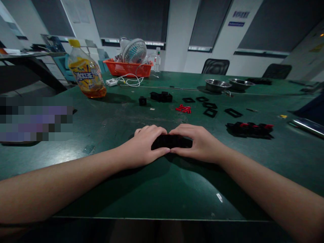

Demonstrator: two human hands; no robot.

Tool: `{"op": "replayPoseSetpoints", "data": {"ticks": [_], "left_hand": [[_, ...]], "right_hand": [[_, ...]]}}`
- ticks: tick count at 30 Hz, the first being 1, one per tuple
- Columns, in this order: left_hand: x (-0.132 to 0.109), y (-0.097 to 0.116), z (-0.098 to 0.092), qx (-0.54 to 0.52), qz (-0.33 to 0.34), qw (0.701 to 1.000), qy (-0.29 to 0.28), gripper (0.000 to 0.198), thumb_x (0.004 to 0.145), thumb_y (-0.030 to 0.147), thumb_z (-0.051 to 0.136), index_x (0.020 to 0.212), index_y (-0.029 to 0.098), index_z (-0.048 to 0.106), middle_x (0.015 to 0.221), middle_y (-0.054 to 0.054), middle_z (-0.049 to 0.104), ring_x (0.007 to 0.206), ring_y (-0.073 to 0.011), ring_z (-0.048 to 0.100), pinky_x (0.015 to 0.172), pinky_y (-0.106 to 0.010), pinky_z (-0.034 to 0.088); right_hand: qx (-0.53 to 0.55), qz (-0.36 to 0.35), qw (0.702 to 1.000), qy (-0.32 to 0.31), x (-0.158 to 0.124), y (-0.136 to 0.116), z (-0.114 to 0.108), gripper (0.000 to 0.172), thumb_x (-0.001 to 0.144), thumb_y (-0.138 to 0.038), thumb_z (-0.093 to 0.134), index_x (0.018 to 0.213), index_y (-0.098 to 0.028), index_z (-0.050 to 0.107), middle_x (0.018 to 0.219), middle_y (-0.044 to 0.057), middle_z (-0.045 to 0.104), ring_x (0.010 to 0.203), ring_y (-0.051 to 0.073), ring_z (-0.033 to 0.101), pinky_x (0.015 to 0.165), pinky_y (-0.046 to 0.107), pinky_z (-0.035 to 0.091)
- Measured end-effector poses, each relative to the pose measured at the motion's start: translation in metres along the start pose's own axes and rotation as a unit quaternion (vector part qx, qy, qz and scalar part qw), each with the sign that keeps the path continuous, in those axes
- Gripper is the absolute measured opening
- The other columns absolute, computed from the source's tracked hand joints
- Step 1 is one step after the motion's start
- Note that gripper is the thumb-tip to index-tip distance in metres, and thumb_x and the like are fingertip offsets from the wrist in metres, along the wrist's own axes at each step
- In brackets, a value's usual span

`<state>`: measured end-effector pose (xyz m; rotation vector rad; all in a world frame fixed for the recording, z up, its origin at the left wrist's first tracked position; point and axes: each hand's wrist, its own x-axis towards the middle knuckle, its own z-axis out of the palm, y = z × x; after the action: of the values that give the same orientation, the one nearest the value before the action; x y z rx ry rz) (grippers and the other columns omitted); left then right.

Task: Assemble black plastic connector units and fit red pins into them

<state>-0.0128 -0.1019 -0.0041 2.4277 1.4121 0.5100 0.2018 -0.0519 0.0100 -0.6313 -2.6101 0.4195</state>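
Between my two hands, low over the green table, is a long black block-shaped part [172,142]. My left hand [149,143] is closed around its left end, thumb in front and fingers behind. From the other side my right hand [196,141] grips the right end in the same way. Both thumb tips meet at the middle of its near face. Much of the part is hidden by my fingers, and its details are too dark to make out. Beyond my hands lie several small red pieces [184,108] and several flat black frames [210,112].
Black parts with red pieces [250,130] lie to the right. More black parts [161,97] sit farther back. A drink bottle [86,72] stands back left, near an orange basket [129,68] with a fan [135,50]. Metal bowls [217,85] are at the back right.
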Motion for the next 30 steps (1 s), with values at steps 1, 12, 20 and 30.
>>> {"op": "replayPoseSetpoints", "data": {"ticks": [1, 12, 20, 30], "left_hand": [[-0.0001, -0.0001, 0.0002, 0.000, 0.001, 1.000, 0.001, 0.038, 0.089, 0.046, 0.051, 0.118, 0.022, 0.053, 0.121, -0.009, 0.059, 0.114, -0.0279, 0.052, 0.098, -0.048, 0.039], [0.0002, 0.0008, -0.0004, 0.004, 0.001, 1.000, 0.000, 0.038, 0.089, 0.044, 0.053, 0.118, 0.020, 0.053, 0.120, -0.010, 0.059, 0.114, -0.0283, 0.051, 0.097, -0.049, 0.040], [0.0001, -0.0003, 0.0002, 0.004, 0.005, 1.000, 0.002, 0.038, 0.089, 0.044, 0.052, 0.119, 0.020, 0.053, 0.120, -0.010, 0.058, 0.114, -0.0281, 0.051, 0.097, -0.049, 0.039], [-0.0003, -0.0009, 0.0010, 0.002, 0.006, 1.000, 0.005, 0.037, 0.089, 0.044, 0.053, 0.118, 0.021, 0.053, 0.120, -0.009, 0.058, 0.114, -0.0273, 0.051, 0.097, -0.048, 0.039]], "right_hand": [[0.000, 0.000, 1.000, -0.001, -0.0001, 0.0001, 0.0000, 0.032, 0.080, -0.034, 0.069, 0.108, -0.018, 0.068, 0.100, 0.008, 0.070, 0.093, 0.021, 0.065, 0.081, 0.034, 0.051], [-0.005, 0.002, 1.000, -0.006, 0.0005, -0.0011, -0.0009, 0.033, 0.080, -0.034, 0.070, 0.107, -0.017, 0.068, 0.100, 0.008, 0.070, 0.093, 0.021, 0.064, 0.081, 0.033, 0.050], [-0.008, 0.001, 1.000, -0.005, -0.0004, -0.0005, -0.0004, 0.033, 0.080, -0.033, 0.070, 0.107, -0.016, 0.067, 0.099, 0.008, 0.069, 0.093, 0.020, 0.064, 0.081, 0.032, 0.049], [-0.006, -0.003, 1.000, -0.007, -0.0003, -0.0006, -0.0008, 0.033, 0.080, -0.033, 0.070, 0.105, -0.014, 0.067, 0.098, 0.009, 0.069, 0.093, 0.020, 0.064, 0.081, 0.032, 0.050]]}}
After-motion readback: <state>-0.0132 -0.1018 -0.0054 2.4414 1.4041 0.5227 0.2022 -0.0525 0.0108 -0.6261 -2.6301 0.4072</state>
